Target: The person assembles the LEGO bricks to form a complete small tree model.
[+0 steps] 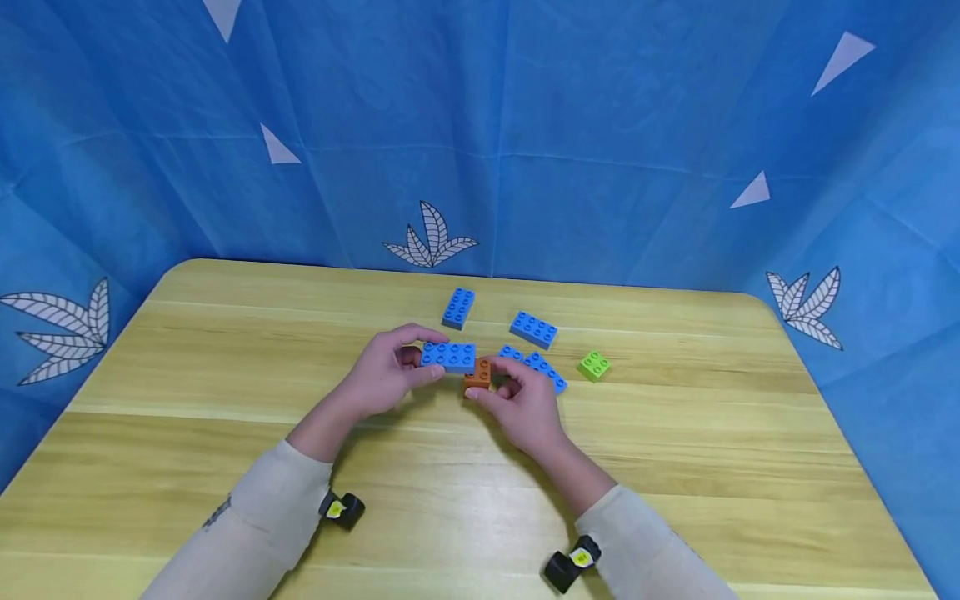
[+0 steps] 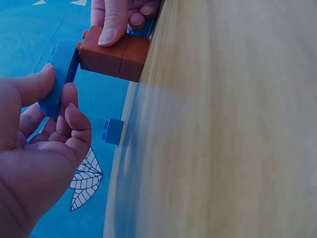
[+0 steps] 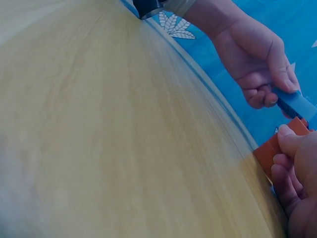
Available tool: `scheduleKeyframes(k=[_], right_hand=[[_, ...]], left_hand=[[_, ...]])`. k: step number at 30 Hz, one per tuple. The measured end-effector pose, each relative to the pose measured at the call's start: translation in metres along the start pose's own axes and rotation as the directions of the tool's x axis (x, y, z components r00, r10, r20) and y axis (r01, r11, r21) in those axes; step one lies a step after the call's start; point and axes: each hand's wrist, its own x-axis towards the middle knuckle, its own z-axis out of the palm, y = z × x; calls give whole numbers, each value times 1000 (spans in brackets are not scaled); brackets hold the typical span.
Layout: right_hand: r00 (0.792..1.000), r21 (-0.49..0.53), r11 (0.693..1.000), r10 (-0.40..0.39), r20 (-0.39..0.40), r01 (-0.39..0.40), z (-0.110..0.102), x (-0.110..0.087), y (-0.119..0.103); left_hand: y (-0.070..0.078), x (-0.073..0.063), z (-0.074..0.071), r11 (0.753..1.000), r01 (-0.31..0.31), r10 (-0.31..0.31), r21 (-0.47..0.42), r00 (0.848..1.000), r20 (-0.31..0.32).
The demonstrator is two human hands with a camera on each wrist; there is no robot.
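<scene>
Head view: looking down at the wooden table (image 1: 675, 483), showing both hands working close together, hiding part of the orange stack (image 1: 481, 372) behind the held blue brick (image 1: 447, 358).
Left hand (image 1: 385, 372): pinching the held blue brick near one end between thumb and fingers, closing no further than the brick allows.
Held blue brick: tilting at the top of the orange stack, overlapping it at one end; cannot tell whether sitting on the studs or only touching.
Orange stack: showing three joined blocks in the left wrist view, hiding the base; cannot tell whether touching the table.
Right hand (image 1: 528, 406): gripping the orange stack firmly between thumb and fingers, laying the thumb along its side, losing some fingertips behind it.
Half-hidden blue pieces (image 1: 546, 367): peeking out past the right hand, overlapping too much for a sure count.
Far blue bricks (image 1: 534, 329): lying beyond the hands, apart from each other.
Green brick (image 1: 594, 366): lying uncovered, rightmost.
Right wrist view: cropping the right hand at the frame edge.
Sleeves (image 1: 258, 517): running out of the head view's bottom edge.
</scene>
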Motion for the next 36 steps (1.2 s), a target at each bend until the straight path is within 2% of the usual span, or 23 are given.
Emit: scheduleKeyframes(k=[10, 28, 33, 36], right_hand=[[1000, 22, 1000, -13, 5, 13, 0, -1, 0], [1000, 3, 1000, -14, -10, 14, -2, 0, -1], [1000, -3, 1000, -25, -11, 25, 0, 1, 0], [1000, -8, 1000, -24, -9, 23, 1, 1, 0]], left_hand=[[3, -2, 4, 997, -65, 65, 29, 998, -3], [9, 0, 7, 989, -105, 105, 100, 994, 8], [9, 4, 13, 963, -174, 177, 206, 984, 6], [8, 7, 19, 951, -196, 200, 238, 980, 10]])
